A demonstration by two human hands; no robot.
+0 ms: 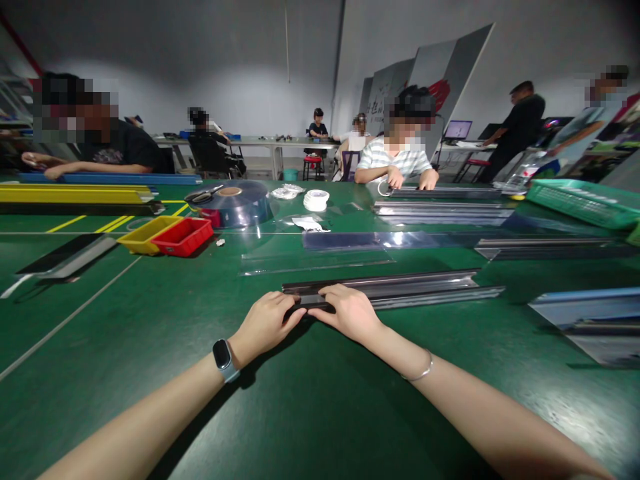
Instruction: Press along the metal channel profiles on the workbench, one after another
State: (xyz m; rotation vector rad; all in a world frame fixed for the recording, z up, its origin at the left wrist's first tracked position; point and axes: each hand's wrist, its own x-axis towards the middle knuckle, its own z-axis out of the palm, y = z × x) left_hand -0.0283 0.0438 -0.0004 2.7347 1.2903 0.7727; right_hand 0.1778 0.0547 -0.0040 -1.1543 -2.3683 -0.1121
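A long dark channel-shaped profile (pixel 425 293) lies on the green table (pixel 320 413) in front of me, its hollow side facing up. My left hand (pixel 265 323) is closed around its left end, thumb along the near edge and fingers over the top. Close beside it, my right hand (pixel 353 313) grips the same profile a little further right, thumb also on the near edge. A short grey stretch of the profile shows between the two hands. My palms and the undersides of the fingers are hidden.
Beyond the profile lie clear plastic strips (pixel 345 241), a roll of clear film (pixel 240 203) with scissors (pixel 205 194), and white tape rolls (pixel 316 200). Yellow (pixel 143 235) and red bins (pixel 183 237) stand left. More profiles (pixel 595 317) lie right. A co-worker (pixel 397 160) handles a profile opposite.
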